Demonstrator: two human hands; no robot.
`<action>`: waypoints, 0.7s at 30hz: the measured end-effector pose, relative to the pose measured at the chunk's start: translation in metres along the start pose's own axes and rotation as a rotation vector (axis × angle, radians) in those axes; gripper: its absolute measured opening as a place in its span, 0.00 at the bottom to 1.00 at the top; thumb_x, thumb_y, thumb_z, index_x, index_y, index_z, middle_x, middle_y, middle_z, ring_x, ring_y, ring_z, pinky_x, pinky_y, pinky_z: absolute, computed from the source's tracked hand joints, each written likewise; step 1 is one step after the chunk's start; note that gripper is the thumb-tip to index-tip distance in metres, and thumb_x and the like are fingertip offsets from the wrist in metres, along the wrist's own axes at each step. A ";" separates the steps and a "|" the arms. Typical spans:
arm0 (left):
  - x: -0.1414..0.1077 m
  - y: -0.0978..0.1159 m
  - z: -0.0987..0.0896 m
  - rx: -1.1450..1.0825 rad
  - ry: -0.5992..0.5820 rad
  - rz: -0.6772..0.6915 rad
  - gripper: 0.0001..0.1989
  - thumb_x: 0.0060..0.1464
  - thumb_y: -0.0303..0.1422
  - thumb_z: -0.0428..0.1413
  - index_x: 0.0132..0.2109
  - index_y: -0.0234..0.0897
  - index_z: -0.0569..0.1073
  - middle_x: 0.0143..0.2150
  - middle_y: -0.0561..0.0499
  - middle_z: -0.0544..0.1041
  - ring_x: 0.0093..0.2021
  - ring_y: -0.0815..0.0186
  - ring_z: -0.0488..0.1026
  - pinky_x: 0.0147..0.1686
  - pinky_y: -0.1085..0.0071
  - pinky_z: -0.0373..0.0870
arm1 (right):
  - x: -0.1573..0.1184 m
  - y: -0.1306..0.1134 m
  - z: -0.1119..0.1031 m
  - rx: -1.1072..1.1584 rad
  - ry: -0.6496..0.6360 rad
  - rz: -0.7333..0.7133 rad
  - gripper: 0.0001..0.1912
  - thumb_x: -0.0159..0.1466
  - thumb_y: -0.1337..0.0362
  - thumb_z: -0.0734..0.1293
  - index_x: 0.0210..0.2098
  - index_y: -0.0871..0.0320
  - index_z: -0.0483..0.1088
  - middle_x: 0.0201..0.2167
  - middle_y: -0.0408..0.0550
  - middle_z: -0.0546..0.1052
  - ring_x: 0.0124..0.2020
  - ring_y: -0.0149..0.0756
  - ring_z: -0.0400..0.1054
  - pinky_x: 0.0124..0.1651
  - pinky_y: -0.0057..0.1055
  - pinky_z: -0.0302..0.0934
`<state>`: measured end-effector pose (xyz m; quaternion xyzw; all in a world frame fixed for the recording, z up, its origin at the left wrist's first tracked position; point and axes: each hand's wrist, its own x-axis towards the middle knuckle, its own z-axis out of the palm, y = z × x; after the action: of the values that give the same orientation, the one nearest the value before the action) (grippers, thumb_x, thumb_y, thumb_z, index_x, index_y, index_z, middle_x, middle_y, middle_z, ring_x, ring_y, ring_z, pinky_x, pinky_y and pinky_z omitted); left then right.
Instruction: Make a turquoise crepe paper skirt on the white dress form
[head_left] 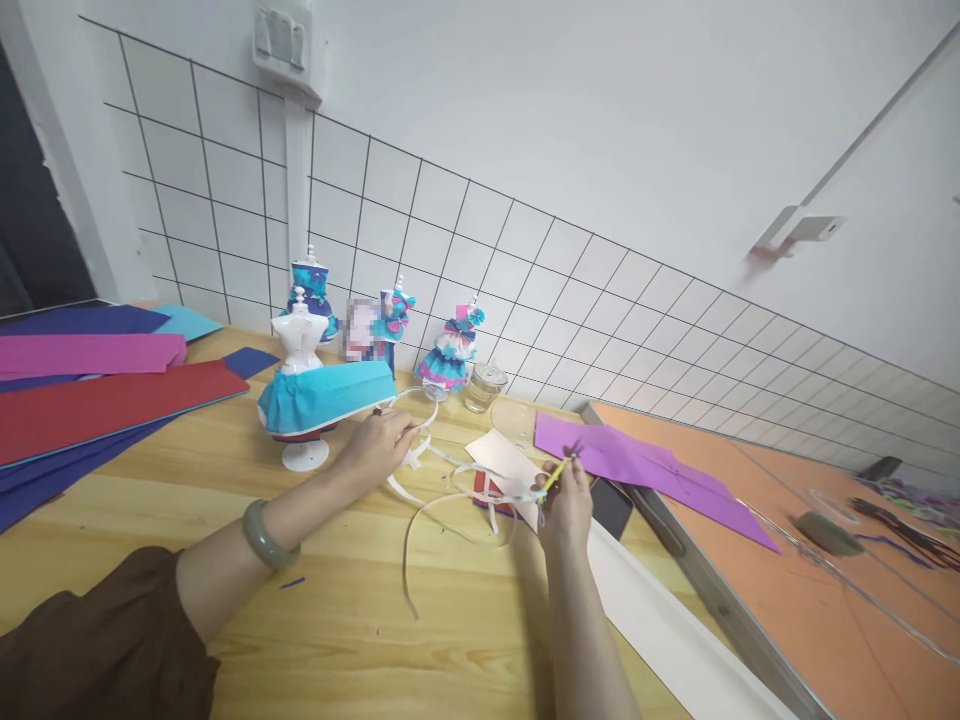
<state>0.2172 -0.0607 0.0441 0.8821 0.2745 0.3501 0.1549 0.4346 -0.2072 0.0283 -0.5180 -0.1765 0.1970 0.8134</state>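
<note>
A small white dress-form mannequin (301,335) wears a turquoise crepe-paper skirt (330,393) with a white edge. My left hand (379,442) is at the skirt's right end, its fingers closed on a narrow white ribbon (431,412) that curls away over the table. A green bangle (268,535) circles that wrist. Further right, my right hand (568,502) is closed around a slim yellow tool (553,478); its dark tip is blurred, so its kind is unclear. The ribbon's loops run close to this hand; whether it touches them I cannot tell.
Three dressed mini mannequins, the nearest with a tiered skirt (448,365), stand by the wire grid (525,270) beside a glass jar (484,388). Coloured paper (112,400) is stacked left. Purple paper (637,465) and a long white strip (660,620) lie right, near an orange board (810,600).
</note>
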 end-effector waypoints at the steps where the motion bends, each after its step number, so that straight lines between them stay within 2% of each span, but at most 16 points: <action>1: 0.000 0.002 0.000 -0.032 -0.002 0.011 0.11 0.57 0.30 0.46 0.35 0.36 0.72 0.35 0.47 0.77 0.38 0.61 0.71 0.40 0.67 0.63 | -0.007 0.001 0.007 -0.028 -0.094 0.038 0.17 0.60 0.49 0.62 0.41 0.55 0.65 0.20 0.34 0.64 0.13 0.22 0.55 0.14 0.20 0.50; 5: -0.003 0.013 -0.005 -0.166 -0.008 0.021 0.10 0.57 0.32 0.48 0.34 0.36 0.73 0.35 0.47 0.77 0.39 0.61 0.71 0.43 0.66 0.63 | -0.036 0.006 0.032 -0.169 -0.414 0.138 0.28 0.59 0.39 0.56 0.41 0.58 0.66 0.12 0.30 0.54 0.08 0.22 0.42 0.11 0.22 0.41; 9: -0.003 0.018 -0.010 -0.341 -0.019 -0.028 0.10 0.56 0.35 0.49 0.34 0.36 0.73 0.36 0.49 0.76 0.39 0.62 0.71 0.43 0.67 0.63 | -0.055 0.008 0.039 -0.353 -0.613 0.086 0.24 0.60 0.43 0.57 0.36 0.58 0.66 0.11 0.30 0.51 0.10 0.24 0.41 0.13 0.23 0.39; 13: 0.000 0.016 -0.008 -0.542 -0.073 -0.119 0.14 0.56 0.40 0.48 0.35 0.34 0.73 0.33 0.48 0.77 0.35 0.63 0.73 0.36 0.70 0.68 | -0.063 0.007 0.038 -0.545 -0.649 -0.128 0.15 0.59 0.51 0.64 0.33 0.57 0.67 0.19 0.37 0.62 0.20 0.27 0.53 0.23 0.25 0.50; 15: 0.001 0.017 -0.004 -0.626 -0.106 -0.151 0.15 0.55 0.41 0.49 0.35 0.33 0.73 0.33 0.47 0.78 0.32 0.64 0.73 0.34 0.71 0.69 | -0.064 0.006 0.038 -0.635 -0.639 -0.235 0.13 0.59 0.54 0.65 0.34 0.57 0.68 0.23 0.39 0.64 0.25 0.30 0.56 0.29 0.27 0.51; 18: 0.000 0.019 0.001 -0.700 -0.125 -0.189 0.15 0.53 0.41 0.51 0.34 0.33 0.74 0.33 0.47 0.78 0.32 0.64 0.73 0.34 0.71 0.69 | -0.066 0.007 0.038 -0.745 -0.632 -0.345 0.12 0.60 0.56 0.64 0.37 0.58 0.69 0.23 0.40 0.63 0.25 0.32 0.55 0.29 0.29 0.50; 21: -0.003 0.022 0.006 -0.724 -0.129 -0.213 0.15 0.53 0.42 0.52 0.34 0.33 0.75 0.32 0.47 0.78 0.34 0.63 0.73 0.35 0.70 0.69 | -0.067 0.009 0.039 -0.820 -0.624 -0.422 0.14 0.61 0.57 0.62 0.41 0.59 0.69 0.24 0.42 0.66 0.25 0.34 0.58 0.30 0.30 0.52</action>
<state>0.2278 -0.0805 0.0492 0.7569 0.2130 0.3502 0.5090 0.3568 -0.2070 0.0300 -0.6626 -0.5712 0.0894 0.4761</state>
